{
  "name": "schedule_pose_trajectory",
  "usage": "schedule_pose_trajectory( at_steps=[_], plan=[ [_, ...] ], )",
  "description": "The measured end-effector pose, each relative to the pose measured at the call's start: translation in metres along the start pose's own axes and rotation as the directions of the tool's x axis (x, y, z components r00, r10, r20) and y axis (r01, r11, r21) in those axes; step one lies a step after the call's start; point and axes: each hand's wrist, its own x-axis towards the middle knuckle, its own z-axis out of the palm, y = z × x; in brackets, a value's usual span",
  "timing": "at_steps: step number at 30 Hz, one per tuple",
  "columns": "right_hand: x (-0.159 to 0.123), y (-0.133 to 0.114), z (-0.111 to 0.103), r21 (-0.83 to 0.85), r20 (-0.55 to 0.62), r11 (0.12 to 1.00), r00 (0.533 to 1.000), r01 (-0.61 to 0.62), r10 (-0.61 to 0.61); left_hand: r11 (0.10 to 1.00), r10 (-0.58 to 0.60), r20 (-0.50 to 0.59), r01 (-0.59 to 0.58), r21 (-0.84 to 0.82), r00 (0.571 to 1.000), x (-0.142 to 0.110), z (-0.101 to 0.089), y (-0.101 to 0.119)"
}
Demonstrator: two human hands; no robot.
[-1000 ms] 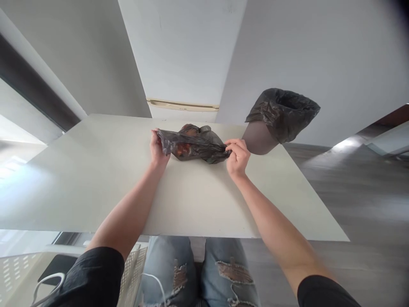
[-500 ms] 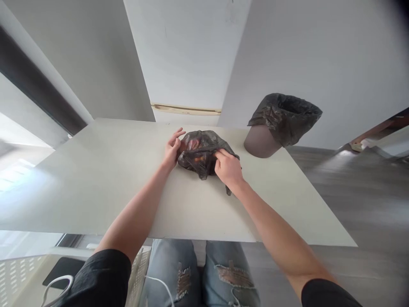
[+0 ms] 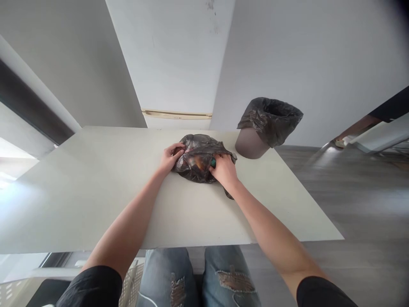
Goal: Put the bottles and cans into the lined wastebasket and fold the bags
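A dark, thin plastic bag [image 3: 196, 172] lies on the white table, with reddish and orange contents showing dimly through it. My left hand [image 3: 169, 158] holds the bag's left side, fingers curled against the plastic. At the right end, my right hand [image 3: 224, 170] is closed on the bag around its gathered opening. A small green thing [image 3: 213, 162] shows beside the right fingers; its kind is hidden. One loose tail of the bag hangs below the right wrist.
On the right of the white table [image 3: 105, 192] stands a brown bin [image 3: 251, 144] lined with a dark bag [image 3: 260, 121]. Behind the table is a white fridge-like panel [image 3: 172, 64]. At lower left is a perforated cream container [image 3: 132, 281] with a dark flat object [image 3: 47, 293].
My left hand has drawn in closer round the bag. My right fingers have curled more tightly, and a green thing now shows beside them. The view has shifted slightly.
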Motion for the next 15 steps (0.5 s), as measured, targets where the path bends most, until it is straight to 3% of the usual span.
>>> schedule_pose_trajectory(
  at_steps=[3, 5, 10, 15],
  plan=[
    [0.004, 0.007, -0.001, -0.023, 0.084, 0.999, 0.996, -0.033, 0.035, 1.000, 0.008, 0.004, -0.008, 0.030, 1.000, 0.000, 0.000, -0.001],
    [0.007, 0.010, -0.008, 0.048, 0.073, 0.998, 0.997, -0.033, 0.029, 0.999, 0.024, 0.008, -0.024, 0.035, 1.000, 0.000, 0.000, -0.002],
    [0.004, 0.012, -0.049, 0.363, -0.124, 0.932, 0.992, 0.014, 0.034, 0.999, 0.029, 0.003, -0.029, 0.032, 1.000, 0.000, 0.000, 0.000],
    [-0.025, 0.011, -0.094, 0.563, -0.252, 0.822, 0.965, 0.084, 0.074, 0.998, 0.058, 0.010, -0.058, 0.015, 0.998, 0.000, 0.004, 0.007]
  ],
)
